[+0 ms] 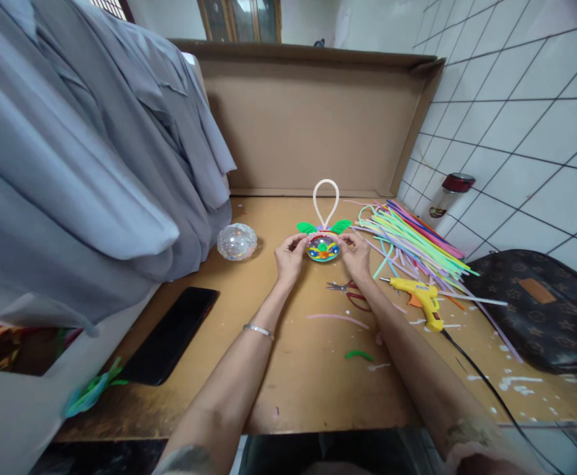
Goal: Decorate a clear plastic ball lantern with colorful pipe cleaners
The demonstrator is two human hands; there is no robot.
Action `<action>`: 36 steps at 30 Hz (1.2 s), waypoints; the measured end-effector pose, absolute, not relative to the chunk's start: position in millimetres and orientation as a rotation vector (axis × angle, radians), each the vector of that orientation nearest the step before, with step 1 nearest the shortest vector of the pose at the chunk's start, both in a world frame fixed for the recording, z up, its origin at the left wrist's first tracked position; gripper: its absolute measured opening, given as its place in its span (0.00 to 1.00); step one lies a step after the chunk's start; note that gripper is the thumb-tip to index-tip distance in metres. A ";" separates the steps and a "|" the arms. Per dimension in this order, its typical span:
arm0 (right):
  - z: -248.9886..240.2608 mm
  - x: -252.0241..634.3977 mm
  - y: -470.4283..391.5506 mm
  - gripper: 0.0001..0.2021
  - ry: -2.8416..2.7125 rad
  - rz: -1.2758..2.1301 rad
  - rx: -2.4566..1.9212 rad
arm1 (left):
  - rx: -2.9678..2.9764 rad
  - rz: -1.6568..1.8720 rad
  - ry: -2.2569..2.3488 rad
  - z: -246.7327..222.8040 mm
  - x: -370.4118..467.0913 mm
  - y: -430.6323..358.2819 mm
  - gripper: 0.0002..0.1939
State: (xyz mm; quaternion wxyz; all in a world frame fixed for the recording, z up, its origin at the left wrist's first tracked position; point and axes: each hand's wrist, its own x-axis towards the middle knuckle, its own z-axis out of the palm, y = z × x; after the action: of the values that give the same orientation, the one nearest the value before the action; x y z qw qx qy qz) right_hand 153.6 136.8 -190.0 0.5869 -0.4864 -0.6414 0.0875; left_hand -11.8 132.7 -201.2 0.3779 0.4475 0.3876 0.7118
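Round clear ornament with multicoloured fuzzy trim: between left hand and right hand, pinched at either side. Red-handled metal scissors: just nearside of the grip. Yellow plastic glue gun: nearside right.

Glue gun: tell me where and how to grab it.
Grip the glue gun by its handle, probably with the right hand, coming from the near right. It lies on its side, the handle slanting toward the near side, while the nozzle points left, away from that approach. Mind the cord running from the handle's end.
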 end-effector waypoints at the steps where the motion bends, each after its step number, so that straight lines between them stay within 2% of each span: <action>1: -191.1 153.9 138.4 0.10 -1.496 0.200 -1.131 | 1.149 1.812 0.992 -202.9 -12.0 133.0 0.12; 8: -195.3 152.7 142.5 0.09 -1.458 0.158 -1.166 | 1.186 1.803 1.016 -206.6 -10.8 132.3 0.11; 22: -200.9 152.0 144.5 0.08 -1.392 0.315 -1.157 | 1.261 1.790 1.042 -215.7 -11.4 133.2 0.11; 32: -202.0 153.9 139.9 0.09 -1.347 0.431 -1.147 | 1.163 1.731 0.954 -216.8 -12.9 134.6 0.19; 36: -201.3 152.3 137.6 0.12 -1.332 0.452 -1.125 | 1.205 1.745 1.006 -214.5 -13.6 133.7 0.18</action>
State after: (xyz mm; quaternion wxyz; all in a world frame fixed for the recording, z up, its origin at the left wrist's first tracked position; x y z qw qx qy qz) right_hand 152.3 137.6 -201.3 0.6213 -0.4894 -0.5794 0.1968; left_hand -13.6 133.7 -214.5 0.3868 0.4736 0.3952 0.6855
